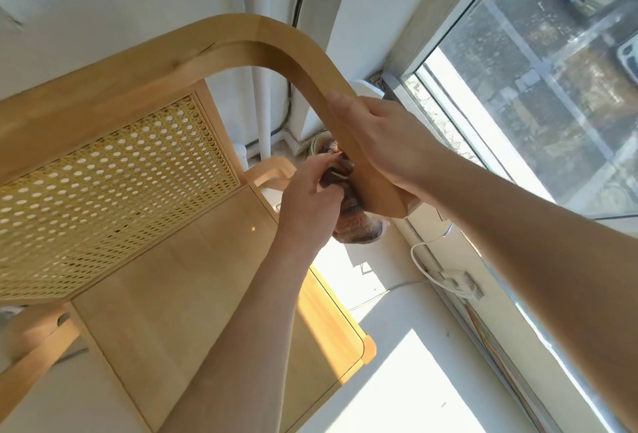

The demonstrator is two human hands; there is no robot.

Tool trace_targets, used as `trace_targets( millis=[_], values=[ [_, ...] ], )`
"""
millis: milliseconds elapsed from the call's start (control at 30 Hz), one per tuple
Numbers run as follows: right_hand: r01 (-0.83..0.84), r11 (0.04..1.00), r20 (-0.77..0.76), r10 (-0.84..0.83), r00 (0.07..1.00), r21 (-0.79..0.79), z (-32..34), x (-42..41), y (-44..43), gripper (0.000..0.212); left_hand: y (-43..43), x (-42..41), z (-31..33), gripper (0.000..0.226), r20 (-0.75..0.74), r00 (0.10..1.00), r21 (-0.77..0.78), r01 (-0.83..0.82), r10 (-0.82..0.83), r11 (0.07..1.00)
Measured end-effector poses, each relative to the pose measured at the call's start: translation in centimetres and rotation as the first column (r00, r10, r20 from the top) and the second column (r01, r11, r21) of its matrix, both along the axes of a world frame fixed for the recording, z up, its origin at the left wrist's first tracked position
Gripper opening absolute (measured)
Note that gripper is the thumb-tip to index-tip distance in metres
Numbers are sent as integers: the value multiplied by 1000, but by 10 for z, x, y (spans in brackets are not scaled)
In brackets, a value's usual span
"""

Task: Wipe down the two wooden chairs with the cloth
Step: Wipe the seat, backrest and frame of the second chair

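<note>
A wooden chair [214,225] with a cane back panel [114,197] fills the left side, its curved arm [276,49] arching toward the window [538,94]. The right hand [386,146] grips the arm's outer side near its end. The left hand [307,204] is closed on the brown cloth [355,222], pressed against the arm's inner side. A white cable [424,267] lies on the sill beside the chair.

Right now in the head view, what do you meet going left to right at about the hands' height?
Cane back panel → left hand → brown cloth → curved wooden armrest → right hand → window.
</note>
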State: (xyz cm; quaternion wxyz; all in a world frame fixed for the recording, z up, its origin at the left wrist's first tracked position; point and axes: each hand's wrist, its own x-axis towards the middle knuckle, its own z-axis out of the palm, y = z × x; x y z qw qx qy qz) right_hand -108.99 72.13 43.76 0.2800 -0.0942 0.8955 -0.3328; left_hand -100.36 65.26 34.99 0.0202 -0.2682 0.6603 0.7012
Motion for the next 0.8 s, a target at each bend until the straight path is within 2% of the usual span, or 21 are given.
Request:
trace_targets(
  millis=[33,100,234,334,467,601,668,735,801],
  values=[
    [2,1000,-1,-2,1000,7,0,0,0,53,3,-1,5,36,-28,999,109,-29,32,994],
    [0,999,-53,2,999,39,1,1,0,55,13,-2,17,26,-85,995,220,-26,46,975],
    [3,990,-249,32,968,139,3,8,0,58,25,0,28,25,-169,966,311,-136,196,940],
    [13,982,-238,33,971,188,5,9,-2,62,38,-3,21,33,-117,941,299,-272,318,915],
    [32,991,-83,-22,996,127,7,6,-2,65,42,-26,-21,37,-137,885,128,-429,444,894],
    [6,1000,57,-7,998,24,1,-1,2,66,9,-46,-100,36,3,947,35,-321,321,947],
    [-4,1000,106,4,994,-5,1,-3,3,66,-12,-58,-130,22,103,953,140,-296,284,945],
    [3,1000,79,-2,997,-1,1,-2,4,69,-21,-67,-141,22,196,956,133,-248,219,960],
    [10,1000,11,-10,1000,0,3,1,1,70,-17,-65,-125,24,202,970,93,-155,134,984]
  ],
)
